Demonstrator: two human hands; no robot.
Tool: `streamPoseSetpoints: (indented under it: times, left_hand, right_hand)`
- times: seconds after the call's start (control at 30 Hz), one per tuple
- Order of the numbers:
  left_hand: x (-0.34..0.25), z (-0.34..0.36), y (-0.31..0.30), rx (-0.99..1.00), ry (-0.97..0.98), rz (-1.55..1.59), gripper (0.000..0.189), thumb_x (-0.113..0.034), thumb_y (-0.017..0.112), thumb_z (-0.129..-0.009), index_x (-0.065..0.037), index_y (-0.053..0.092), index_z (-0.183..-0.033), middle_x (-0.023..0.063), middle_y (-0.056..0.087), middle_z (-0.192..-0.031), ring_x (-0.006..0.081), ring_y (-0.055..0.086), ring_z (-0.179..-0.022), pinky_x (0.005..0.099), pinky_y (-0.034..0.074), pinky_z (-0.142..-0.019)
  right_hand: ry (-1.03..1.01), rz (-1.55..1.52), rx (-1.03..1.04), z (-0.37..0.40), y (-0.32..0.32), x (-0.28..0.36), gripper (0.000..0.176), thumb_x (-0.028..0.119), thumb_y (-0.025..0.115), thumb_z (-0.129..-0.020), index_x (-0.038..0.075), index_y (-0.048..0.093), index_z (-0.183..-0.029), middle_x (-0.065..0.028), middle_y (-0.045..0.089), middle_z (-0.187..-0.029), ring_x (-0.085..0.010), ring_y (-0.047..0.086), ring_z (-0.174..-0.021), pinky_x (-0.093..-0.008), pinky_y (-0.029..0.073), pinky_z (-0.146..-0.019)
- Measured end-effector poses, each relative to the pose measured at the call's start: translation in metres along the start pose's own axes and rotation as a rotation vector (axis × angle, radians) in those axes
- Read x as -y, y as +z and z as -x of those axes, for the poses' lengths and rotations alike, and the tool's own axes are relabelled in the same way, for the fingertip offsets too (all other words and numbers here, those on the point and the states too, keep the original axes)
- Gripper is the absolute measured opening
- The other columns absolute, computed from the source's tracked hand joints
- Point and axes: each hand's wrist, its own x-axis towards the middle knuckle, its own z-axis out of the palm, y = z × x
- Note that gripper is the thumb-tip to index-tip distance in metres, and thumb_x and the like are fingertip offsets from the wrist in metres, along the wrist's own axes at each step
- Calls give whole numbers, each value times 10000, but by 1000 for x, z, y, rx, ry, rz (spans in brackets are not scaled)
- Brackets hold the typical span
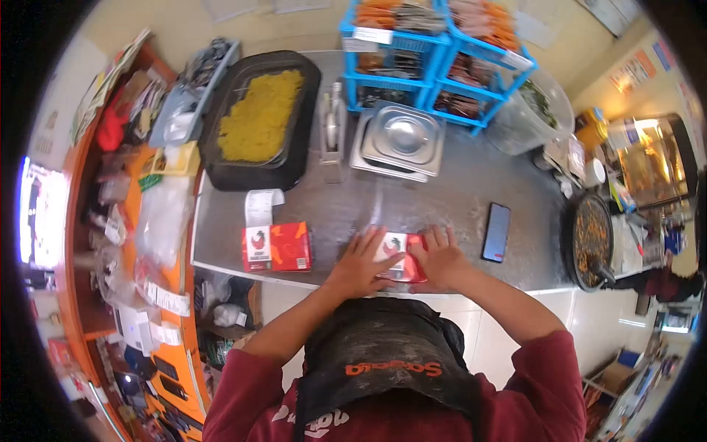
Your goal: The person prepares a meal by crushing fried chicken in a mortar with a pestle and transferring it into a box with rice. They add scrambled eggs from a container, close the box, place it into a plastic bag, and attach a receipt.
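A red and white printed takeaway box [394,255] lies near the front edge of the metal table, between my two hands. My left hand [362,264] grips its left side, fingers stretched toward the far edge and thumb across the top. On the opposite side my right hand [440,261] holds it the same way, thumb on the lid. Both palms cover parts of the box. To the left sits a matching red takeaway box [287,247], with a curling paper receipt [259,206] at its back edge.
Beyond the boxes stand a black pan of yellow food [213,166], a tape dispenser [331,140] and stacked steel lids [405,136]. Blue baskets [434,66] rise at the back. A phone [496,233] lies to the right, near a dark pan [589,236].
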Motion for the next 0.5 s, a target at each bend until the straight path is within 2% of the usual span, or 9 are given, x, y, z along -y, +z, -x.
streamPoseSetpoints:
  times: [0.1, 0.13, 0.2, 0.23, 0.27, 0.37, 0.47, 0.5]
  left_hand:
    - [5, 5, -28, -151, -53, 303, 654, -528, 704, -903, -233, 578, -1473, 283, 243, -1651, 544, 223, -1511, 615, 247, -1218]
    - [29, 5, -16, -239, -7, 239, 518, -410, 729, -910, -105, 648, -1320, 289, 396, -1558, 474, 412, -1430, 560, 377, -1150]
    - [44, 2, -49, -291, -309, 439, 424, -332, 730, -906, -43, 652, -1207, 269, 539, -1394, 416, 552, -1274, 517, 462, -1039]
    - [55, 0, -63, -316, -461, 540, 381, -292, 730, -904, -12, 655, -1150, 259, 610, -1311, 388, 622, -1197, 496, 505, -984]
    - [84, -2, -49, -481, -458, 554, 308, -256, 652, -956, 11, 640, -1110, 214, 686, -1071, 356, 683, -965, 462, 532, -828]
    - [144, -21, -76, -250, -747, 804, 288, -264, 555, -1015, -11, 643, -1121, 174, 714, -1062, 317, 697, -959, 427, 537, -785]
    - [168, -39, -70, -278, -796, 1466, 290, -266, 495, -1039, -38, 646, -1134, 126, 731, -1098, 248, 695, -986, 390, 529, -797]
    - [172, -40, -66, -318, -769, 1595, 282, -258, 503, -1033, -41, 646, -1142, 117, 732, -1104, 232, 691, -1001, 386, 526, -810]
  right_hand:
    - [-55, -492, -71, -46, -52, 20, 750, 495, 746, -886, 66, 494, -1447, -261, 496, -1418, -425, 491, -1345, -525, 400, -1136]
    - [-64, -729, -103, -68, -69, 32, 603, 389, 723, -923, 20, 531, -1360, -253, 549, -1297, -406, 583, -1194, -455, 496, -1016]
    - [-197, -739, -695, -141, -51, 52, 534, 339, 680, -953, 4, 526, -1340, -280, 531, -1300, -437, 625, -1094, -488, 523, -965]
    - [-103, -758, -785, -165, -67, 68, 523, 321, 668, -960, -7, 516, -1338, -289, 567, -1248, -450, 648, -1020, -500, 535, -936]
    - [-9, -776, -875, -187, -83, 80, 512, 304, 655, -968, -18, 506, -1337, -299, 603, -1195, -463, 672, -946, -513, 547, -907]
    - [351, -733, -772, -250, -101, 91, 500, 261, 624, -983, -40, 476, -1355, -306, 667, -1044, -475, 691, -854, -523, 551, -880]
    - [543, -793, -745, -290, -104, 84, 460, 172, 653, -963, -50, 477, -1326, -269, 711, -950, -390, 731, -849, -463, 575, -804]
    - [552, -975, -750, -295, -98, 79, 434, 144, 662, -937, -44, 480, -1283, -264, 697, -969, -390, 728, -827, -466, 583, -784]
